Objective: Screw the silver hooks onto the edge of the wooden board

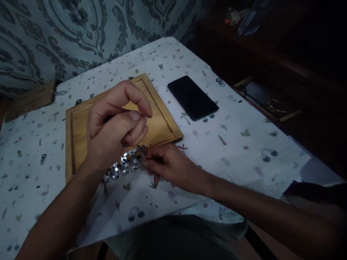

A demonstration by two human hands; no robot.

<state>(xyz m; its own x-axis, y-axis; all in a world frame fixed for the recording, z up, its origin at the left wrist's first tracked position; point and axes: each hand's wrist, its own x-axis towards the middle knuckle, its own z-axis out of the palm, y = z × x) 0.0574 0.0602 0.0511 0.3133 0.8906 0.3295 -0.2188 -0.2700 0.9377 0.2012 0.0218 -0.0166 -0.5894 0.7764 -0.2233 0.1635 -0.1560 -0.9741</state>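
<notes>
My left hand [119,119] is raised over a wooden board [158,112], its fingers curled and the thumb pressed against them. Whatever may be in that pinch is hidden. Below it, a strip of shiny metal rings [124,164] runs along the board's near edge; my left wrist and forearm cover part of its left end. At the strip's right end, my right hand [173,166] pinches the metal end piece between thumb and fingers, close to the board's near right corner. The board has a raised border around a flat centre.
A black phone [193,97] lies right of the board on the patterned white tablecloth [233,144]. Some brown cardboard [32,99] is at the far left, by the patterned wall. An open drawer [265,101] with things inside stands beyond the table's right edge.
</notes>
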